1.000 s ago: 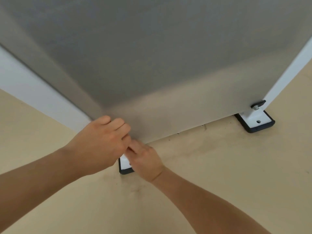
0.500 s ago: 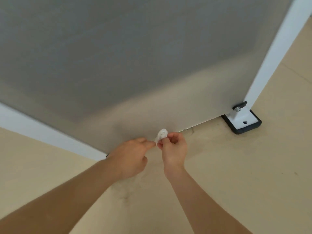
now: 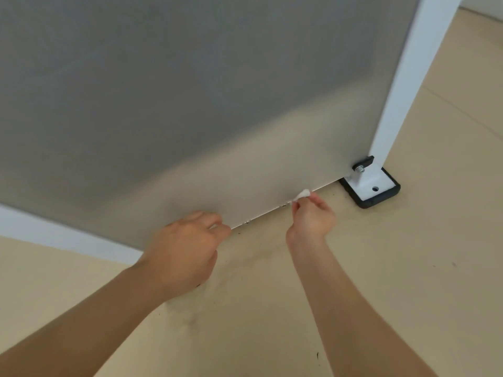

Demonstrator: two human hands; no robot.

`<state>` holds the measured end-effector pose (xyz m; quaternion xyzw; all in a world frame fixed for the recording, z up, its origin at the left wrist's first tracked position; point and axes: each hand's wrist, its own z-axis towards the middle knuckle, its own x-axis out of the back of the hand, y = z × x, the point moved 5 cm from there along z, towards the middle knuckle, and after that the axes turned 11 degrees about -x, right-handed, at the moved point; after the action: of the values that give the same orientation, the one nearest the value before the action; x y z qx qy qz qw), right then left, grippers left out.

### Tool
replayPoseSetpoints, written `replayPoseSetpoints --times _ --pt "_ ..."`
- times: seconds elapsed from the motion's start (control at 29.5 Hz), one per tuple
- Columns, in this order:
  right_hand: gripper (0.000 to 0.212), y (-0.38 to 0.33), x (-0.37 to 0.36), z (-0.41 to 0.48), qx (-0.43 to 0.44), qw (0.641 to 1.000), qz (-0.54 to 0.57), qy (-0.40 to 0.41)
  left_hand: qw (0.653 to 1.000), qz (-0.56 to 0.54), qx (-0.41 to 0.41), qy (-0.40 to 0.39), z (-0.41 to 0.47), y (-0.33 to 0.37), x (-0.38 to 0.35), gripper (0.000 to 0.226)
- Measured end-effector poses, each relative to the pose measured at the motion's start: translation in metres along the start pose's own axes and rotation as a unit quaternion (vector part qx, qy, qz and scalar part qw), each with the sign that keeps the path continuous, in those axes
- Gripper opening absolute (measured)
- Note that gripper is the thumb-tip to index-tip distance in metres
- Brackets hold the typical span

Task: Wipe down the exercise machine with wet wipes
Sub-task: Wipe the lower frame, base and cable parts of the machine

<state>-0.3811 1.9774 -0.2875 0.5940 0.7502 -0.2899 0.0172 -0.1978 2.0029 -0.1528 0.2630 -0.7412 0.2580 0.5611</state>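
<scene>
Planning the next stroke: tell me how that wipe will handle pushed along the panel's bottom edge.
The wipe is wadded small in the right hand's pinch, so probably soft and limp, squashing rather than scraping. Held by a pinch alone, it looks light. It might snag on the fasteners under the panel.

Head cam, fwd-down, prob. close-in

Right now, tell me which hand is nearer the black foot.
Right. The right hand, pinching a wipe, sits just left of the foot; the left hand is farther left, by the panel's lower edge.
</scene>
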Motion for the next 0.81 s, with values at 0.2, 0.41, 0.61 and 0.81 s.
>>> replayPoseSetpoints --times 0.2,0.41,0.61,0.81 --pt "0.011 -0.008 0.012 -0.009 0.086 0.993 -0.085 -0.004 0.994 0.08 -0.057 0.039 0.013 0.012 0.022 0.028" --pt "0.013 -0.051 0.007 0.018 0.124 0.991 -0.012 0.051 0.987 0.137 -0.083 0.011 0.022 0.019 0.037 0.036" --pt "0.019 0.012 -0.009 -0.026 0.123 0.983 -0.121 -0.066 0.967 0.212 -0.128 0.062 0.052 0.038 0.065 0.041" --pt "0.01 -0.077 -0.009 -0.01 0.171 0.984 -0.006 0.039 0.945 0.263 -0.178 0.079 0.045 0.032 0.092 0.045"
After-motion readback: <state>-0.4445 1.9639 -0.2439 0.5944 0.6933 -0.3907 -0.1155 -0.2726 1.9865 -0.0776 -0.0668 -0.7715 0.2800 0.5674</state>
